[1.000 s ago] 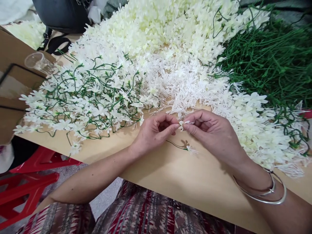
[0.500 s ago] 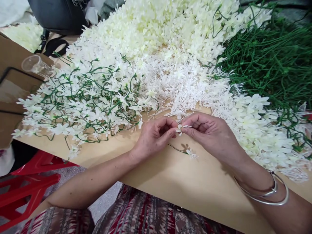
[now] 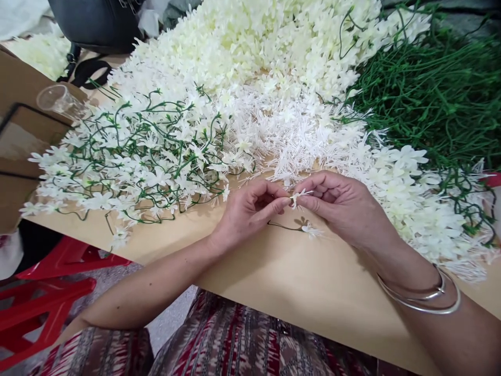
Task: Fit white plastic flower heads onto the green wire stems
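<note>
Above the near edge of the tan table (image 3: 313, 292), the left hand (image 3: 245, 214) and right hand (image 3: 344, 209) met fingertip to fingertip, both pinched on one small white flower (image 3: 296, 197). A green-stemmed sprig (image 3: 301, 227) lay just below them at six o'clock, and heaped white blossoms (image 3: 254, 62) spread toward twelve.

Green stem pile (image 3: 438, 99) cut off at right edge; flower piece (image 3: 298, 196) between fingertips too small to tell
</note>
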Action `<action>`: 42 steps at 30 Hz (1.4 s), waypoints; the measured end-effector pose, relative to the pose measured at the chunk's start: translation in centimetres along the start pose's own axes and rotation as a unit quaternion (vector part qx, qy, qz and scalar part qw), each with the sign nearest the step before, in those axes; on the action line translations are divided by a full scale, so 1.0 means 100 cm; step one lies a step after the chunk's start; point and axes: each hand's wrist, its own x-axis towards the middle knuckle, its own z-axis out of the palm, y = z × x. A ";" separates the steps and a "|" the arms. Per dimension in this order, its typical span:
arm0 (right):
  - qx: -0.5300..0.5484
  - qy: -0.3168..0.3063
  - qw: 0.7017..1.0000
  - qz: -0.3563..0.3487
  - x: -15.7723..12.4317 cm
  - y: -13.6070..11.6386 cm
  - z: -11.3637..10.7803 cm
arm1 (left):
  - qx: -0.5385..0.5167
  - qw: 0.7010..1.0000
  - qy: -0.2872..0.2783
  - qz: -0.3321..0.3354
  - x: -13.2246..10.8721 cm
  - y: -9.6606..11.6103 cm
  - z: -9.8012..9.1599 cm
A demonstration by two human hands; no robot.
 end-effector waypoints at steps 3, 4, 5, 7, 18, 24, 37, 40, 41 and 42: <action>0.009 -0.003 1.000 0.001 0.001 0.001 -0.002 | -0.020 1.000 -0.002 -0.009 0.001 -0.001 -0.001; 0.019 0.000 1.000 0.004 0.001 0.002 -0.003 | -0.037 0.999 -0.001 -0.012 0.001 -0.001 -0.001; 0.029 0.003 1.000 0.007 0.002 0.004 -0.005 | -0.054 0.998 0.000 -0.015 0.001 -0.001 -0.002; 0.044 0.006 0.999 0.011 0.002 0.006 -0.007 | -0.083 0.996 0.002 -0.023 0.002 0.000 -0.003; 0.029 -0.008 1.000 0.007 -0.002 0.002 -0.005 | -0.103 0.993 0.006 -0.051 0.001 0.006 -0.002; -0.004 -0.006 1.000 -0.011 -0.003 -0.004 -0.001 | -0.079 0.997 -0.005 -0.004 0.001 0.001 -0.001; -0.073 -0.006 0.996 -0.053 -0.007 -0.001 0.002 | 0.063 0.997 0.011 0.050 -0.003 -0.004 -0.001; -0.072 0.007 0.997 -0.036 -0.007 -0.001 0.004 | 0.055 0.997 0.003 0.047 -0.002 -0.005 -0.001; -0.069 0.011 0.997 -0.031 -0.007 -0.001 0.004 | 0.054 0.998 0.002 0.045 -0.002 -0.005 -0.001; -0.066 0.014 0.997 -0.027 -0.007 -0.001 0.004 | 0.054 0.998 0.001 0.043 -0.002 -0.005 -0.001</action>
